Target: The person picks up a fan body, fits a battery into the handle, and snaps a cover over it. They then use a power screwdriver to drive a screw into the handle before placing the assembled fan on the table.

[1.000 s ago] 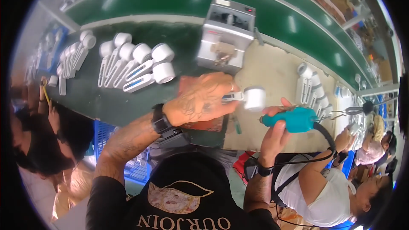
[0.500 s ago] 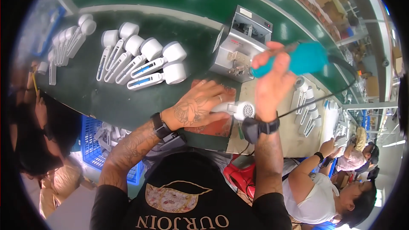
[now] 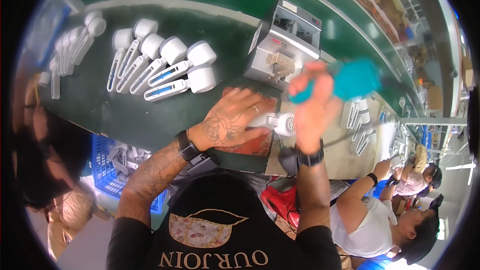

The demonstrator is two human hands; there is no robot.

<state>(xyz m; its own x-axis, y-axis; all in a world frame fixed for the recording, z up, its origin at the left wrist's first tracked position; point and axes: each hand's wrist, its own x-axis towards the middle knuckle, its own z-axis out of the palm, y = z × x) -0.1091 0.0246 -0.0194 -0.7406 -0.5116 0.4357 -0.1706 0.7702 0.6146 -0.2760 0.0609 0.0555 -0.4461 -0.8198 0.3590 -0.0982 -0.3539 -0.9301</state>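
Observation:
My left hand (image 3: 230, 119) is closed over the handle of a white handheld device (image 3: 285, 124), pressing it down on an orange-red mat (image 3: 252, 148). The device's round, grilled head sticks out to the right of my fingers, and most of its handle is hidden beneath them. My right hand (image 3: 315, 102) grips a teal electric screwdriver (image 3: 356, 79), raised above and right of the device. Both this hand and the tool are smeared by motion. The screwdriver's tip cannot be made out. Just beyond it stands a grey metal screw feeder (image 3: 280, 45).
Several finished-looking white devices (image 3: 172, 50) lie fanned out on the green table (image 3: 135, 122), with more at the far left. Others (image 3: 361, 125) lie to the right. A blue basket (image 3: 107, 182) of parts is at lower left. Co-workers (image 3: 367, 220) sit on both sides.
My right hand has lowered the screwdriver and brought it a little left, nearer the device. My left hand keeps its hold on the device. The view has shifted slightly.

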